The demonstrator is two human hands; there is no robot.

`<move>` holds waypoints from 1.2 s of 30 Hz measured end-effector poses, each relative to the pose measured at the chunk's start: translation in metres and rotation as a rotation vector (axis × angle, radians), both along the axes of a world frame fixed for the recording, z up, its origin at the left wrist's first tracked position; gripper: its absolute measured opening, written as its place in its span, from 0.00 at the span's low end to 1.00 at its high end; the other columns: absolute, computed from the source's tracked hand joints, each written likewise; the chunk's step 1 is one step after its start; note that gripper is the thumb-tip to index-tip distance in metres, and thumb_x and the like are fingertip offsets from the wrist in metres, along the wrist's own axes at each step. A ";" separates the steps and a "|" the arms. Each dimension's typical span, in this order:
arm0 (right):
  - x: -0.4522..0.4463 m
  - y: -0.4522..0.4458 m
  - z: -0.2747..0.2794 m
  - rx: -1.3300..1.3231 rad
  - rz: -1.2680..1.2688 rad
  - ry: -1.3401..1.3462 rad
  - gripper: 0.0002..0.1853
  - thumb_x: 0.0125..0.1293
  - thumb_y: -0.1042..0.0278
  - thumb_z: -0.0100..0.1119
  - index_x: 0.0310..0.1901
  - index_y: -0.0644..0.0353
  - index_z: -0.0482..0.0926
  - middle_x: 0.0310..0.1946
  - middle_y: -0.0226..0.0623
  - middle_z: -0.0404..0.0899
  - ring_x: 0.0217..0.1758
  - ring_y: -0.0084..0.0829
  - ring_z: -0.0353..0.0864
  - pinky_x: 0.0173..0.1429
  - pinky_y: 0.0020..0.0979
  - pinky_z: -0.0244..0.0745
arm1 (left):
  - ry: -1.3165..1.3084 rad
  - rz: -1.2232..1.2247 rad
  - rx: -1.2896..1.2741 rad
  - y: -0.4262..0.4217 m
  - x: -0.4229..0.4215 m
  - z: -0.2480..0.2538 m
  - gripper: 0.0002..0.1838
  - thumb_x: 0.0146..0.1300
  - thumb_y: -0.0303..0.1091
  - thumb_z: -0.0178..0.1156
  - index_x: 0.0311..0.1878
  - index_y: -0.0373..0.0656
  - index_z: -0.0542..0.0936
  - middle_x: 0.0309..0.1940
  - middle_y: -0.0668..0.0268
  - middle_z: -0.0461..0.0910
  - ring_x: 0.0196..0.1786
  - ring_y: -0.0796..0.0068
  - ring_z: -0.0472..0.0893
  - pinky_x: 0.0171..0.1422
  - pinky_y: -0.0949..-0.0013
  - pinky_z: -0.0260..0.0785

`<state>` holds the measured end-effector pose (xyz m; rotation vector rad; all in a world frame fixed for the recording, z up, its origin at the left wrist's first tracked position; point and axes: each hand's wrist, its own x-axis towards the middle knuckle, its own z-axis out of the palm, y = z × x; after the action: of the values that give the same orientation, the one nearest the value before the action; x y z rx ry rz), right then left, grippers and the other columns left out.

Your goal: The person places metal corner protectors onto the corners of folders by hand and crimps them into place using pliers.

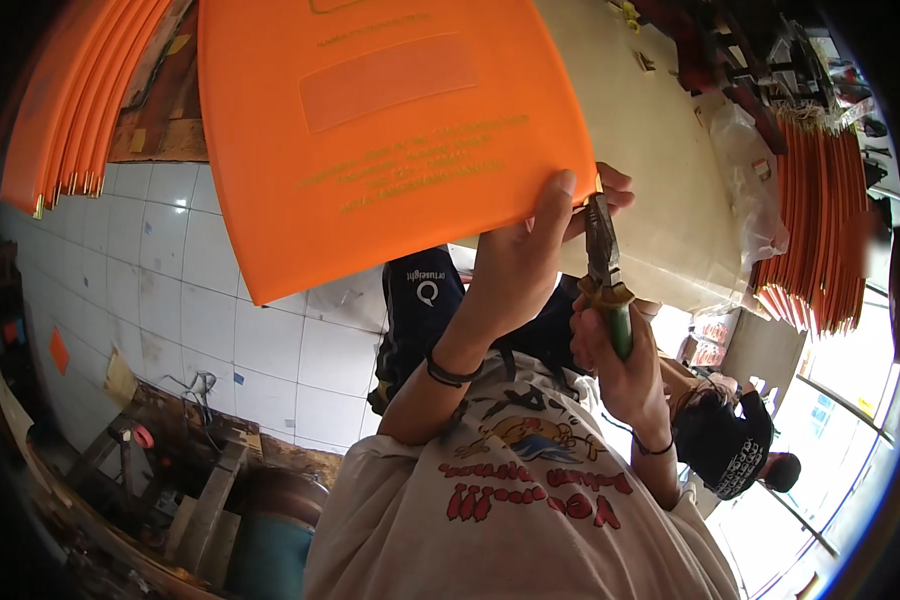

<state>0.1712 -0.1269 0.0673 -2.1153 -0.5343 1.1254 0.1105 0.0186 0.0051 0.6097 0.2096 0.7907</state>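
Observation:
My left hand (522, 262) holds a large orange folder (400, 215) by its lower right corner. The thumb lies on the folder's face and the fingers are behind it. In my right hand (625, 375) is a pair of pliers (601, 240) with green handles, its fingers wrapped round them. The jaws point up and are at the folder's corner, close to my left fingertips. Whether they grip the edge cannot be made out. Printed text and a pale rectangular window show on the folder's face.
Orange folders (80, 100) hang at the upper left, with another stack (820, 220) at the right. A pale work surface (660, 140) lies beyond my hands. White floor tiles (210, 290) show at left. Another person (725, 435) in black is at lower right.

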 end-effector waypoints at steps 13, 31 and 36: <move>-0.007 -0.003 0.017 0.094 0.037 0.121 0.12 0.60 0.82 0.51 0.47 0.67 0.75 0.44 0.38 0.79 0.42 0.25 0.75 0.52 0.29 0.71 | 0.038 0.017 0.011 0.001 0.001 0.005 0.21 0.79 0.40 0.43 0.57 0.28 0.70 0.51 0.45 0.79 0.53 0.54 0.84 0.60 0.55 0.80; -0.011 0.002 0.022 0.083 0.162 -0.027 0.18 0.62 0.86 0.47 0.53 0.68 0.73 0.49 0.45 0.80 0.51 0.33 0.81 0.56 0.33 0.74 | 0.032 -0.031 0.050 0.003 -0.003 0.004 0.22 0.81 0.42 0.38 0.55 0.32 0.73 0.53 0.54 0.79 0.56 0.63 0.83 0.64 0.62 0.76; -0.016 0.000 0.014 0.151 0.065 -0.037 0.14 0.65 0.84 0.50 0.52 0.66 0.71 0.41 0.44 0.82 0.42 0.34 0.83 0.50 0.33 0.76 | 0.037 0.022 0.049 0.002 0.001 0.003 0.20 0.79 0.40 0.43 0.57 0.29 0.72 0.51 0.46 0.80 0.52 0.54 0.84 0.59 0.59 0.80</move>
<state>0.1553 -0.1266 0.0811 -2.0042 -0.6882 1.0486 0.1112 0.0209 0.0082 0.6699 0.2313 0.8077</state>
